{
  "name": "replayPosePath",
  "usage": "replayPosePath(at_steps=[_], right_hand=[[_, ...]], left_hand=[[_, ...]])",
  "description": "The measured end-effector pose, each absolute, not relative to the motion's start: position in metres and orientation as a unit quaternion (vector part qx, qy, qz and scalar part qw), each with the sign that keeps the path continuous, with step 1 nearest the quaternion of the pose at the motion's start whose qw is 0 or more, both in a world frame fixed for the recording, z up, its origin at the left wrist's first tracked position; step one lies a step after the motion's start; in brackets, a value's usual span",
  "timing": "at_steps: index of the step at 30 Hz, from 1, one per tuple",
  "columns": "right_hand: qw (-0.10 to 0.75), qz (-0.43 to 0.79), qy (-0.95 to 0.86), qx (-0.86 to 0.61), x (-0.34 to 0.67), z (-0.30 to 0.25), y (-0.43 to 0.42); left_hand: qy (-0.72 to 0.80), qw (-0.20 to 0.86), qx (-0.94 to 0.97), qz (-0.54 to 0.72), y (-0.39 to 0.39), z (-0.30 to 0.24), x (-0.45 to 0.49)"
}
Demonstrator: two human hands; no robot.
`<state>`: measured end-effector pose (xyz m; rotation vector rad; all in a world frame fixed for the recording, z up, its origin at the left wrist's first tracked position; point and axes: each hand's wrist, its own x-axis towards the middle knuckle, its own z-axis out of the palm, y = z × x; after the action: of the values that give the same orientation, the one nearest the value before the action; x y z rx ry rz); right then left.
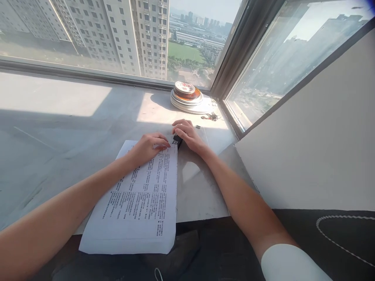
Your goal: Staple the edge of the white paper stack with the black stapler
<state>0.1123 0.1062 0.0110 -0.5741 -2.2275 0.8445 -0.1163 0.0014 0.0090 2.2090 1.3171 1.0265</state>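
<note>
A stack of printed paper lies on the pale sill, with its near end hanging over the front edge. On the stack's upper part rests my left hand, its fingers bent and holding the sheets near the far right corner. A small black stapler sits at that corner, its end over the paper's edge. My right hand is closed over the stapler from the right, hiding much of it. Fingertips of the two hands are close together but apart.
Several stacked plates stand in the far corner by the window frame. Keys and a small dark piece lie nearer the hands. A white wall rises on the right; a pale cord curves at lower right.
</note>
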Motion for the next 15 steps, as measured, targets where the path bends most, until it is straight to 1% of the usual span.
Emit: replayPosePath(at_steps=[9,15], right_hand=[[0.340,0.307,-0.853,-0.249,0.1106,0.0074,0.1098],[0.336,0.354,-0.853,-0.185,0.1129,0.0107,0.1075]], left_hand=[[0.447,0.214,0.797,0.346,-0.0008,0.0054,-0.1136],[0.453,0.189,0.795,0.357,0.0004,0.0093,-0.1147]])
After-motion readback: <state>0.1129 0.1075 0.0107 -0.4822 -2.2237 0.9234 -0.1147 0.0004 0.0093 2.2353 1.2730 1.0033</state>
